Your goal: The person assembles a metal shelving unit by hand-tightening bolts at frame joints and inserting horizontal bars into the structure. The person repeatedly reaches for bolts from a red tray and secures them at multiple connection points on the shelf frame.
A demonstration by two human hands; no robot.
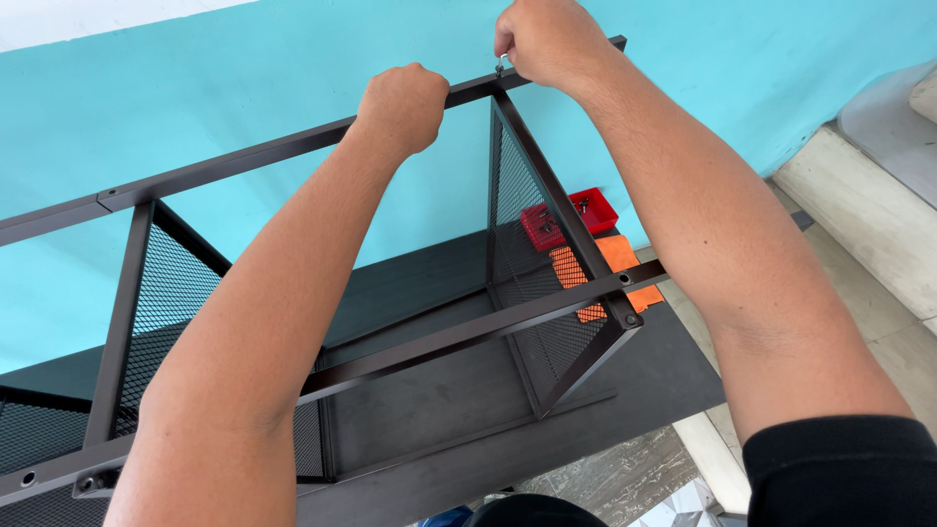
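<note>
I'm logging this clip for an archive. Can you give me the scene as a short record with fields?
left hand: fist closed around the far top bar of the dark metal shelf frame
right hand: fingers pinching a small silver metal tool at the bar's corner joint
frame panels: black mesh side panel, upright
behind frame: small red plastic tray, orange sheet
backdrop: turquoise wall

- Frame bars (244,156): dark metal, matt, smooth paint.
- Side panels (522,215): fine wire mesh, same dull dark finish.
- Board (429,390) under the frame: flat, matt black.
- Small tray (595,208): glossy red plastic.
- Wall (293,59): smooth turquoise paint.
- Sleeve (839,468): black cloth.
</note>
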